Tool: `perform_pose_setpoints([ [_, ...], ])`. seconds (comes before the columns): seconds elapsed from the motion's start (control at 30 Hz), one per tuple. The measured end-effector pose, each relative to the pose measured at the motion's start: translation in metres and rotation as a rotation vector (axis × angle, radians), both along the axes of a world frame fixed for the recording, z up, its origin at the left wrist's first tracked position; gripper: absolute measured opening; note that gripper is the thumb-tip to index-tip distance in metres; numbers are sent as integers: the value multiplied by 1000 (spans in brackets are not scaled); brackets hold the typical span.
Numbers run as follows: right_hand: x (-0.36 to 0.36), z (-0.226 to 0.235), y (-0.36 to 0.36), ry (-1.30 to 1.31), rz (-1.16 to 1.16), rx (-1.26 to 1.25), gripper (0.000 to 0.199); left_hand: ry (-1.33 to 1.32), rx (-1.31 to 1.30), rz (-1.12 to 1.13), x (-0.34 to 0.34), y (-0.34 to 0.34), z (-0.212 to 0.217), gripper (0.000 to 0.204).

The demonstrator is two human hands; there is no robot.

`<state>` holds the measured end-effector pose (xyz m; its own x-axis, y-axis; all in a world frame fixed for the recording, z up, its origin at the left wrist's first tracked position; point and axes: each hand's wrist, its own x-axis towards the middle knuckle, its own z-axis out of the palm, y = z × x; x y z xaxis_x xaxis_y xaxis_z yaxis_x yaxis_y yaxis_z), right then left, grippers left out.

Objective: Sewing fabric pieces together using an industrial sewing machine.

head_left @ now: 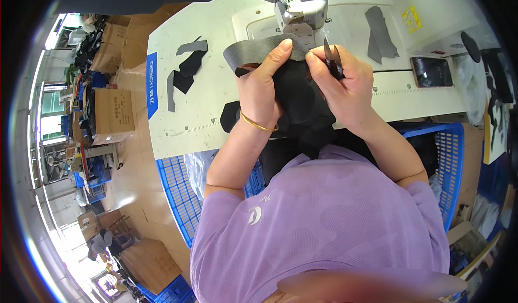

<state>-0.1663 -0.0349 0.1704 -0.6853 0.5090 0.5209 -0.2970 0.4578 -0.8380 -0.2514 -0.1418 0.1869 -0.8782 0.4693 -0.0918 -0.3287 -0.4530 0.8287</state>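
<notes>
My left hand (261,84) is closed on a fabric piece, its thumb pressing a grey strip (243,52) that curves along the upper edge. Below the strip, the piece's black part (298,95) hangs between my hands toward my lap. My right hand (345,84) pinches the strip's right end between thumb and forefinger. In the same hand I hold dark thread snips (332,60), blades pointing up and slightly apart. Both hands are just in front of the sewing machine (302,14), over the near part of the white table (210,106).
Black and grey cut pieces (189,65) lie on the table's left. Grey strips (381,36) and a phone (431,72) lie on the right. Blue crates (181,195) stand below the table edge. Cardboard boxes (113,114) line the floor at left.
</notes>
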Motion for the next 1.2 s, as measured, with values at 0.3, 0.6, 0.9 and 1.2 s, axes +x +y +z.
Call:
perform_pose_setpoints([
  [0.3, -29, 14, 5, -68, 57, -372, 15, 74, -72, -47, -43, 13, 10, 19],
  [0.6, -40, 15, 7, 8, 91, -500, 17, 63, -134, -144, -61, 17, 22, 12],
  [0.9, -43, 14, 7, 24, 108, -522, 18, 188, -207, -125, -62, 19, 24, 15],
  [1.2, -41, 13, 6, 17, 108, -546, 17, 220, -199, -123, -64, 18, 27, 13],
])
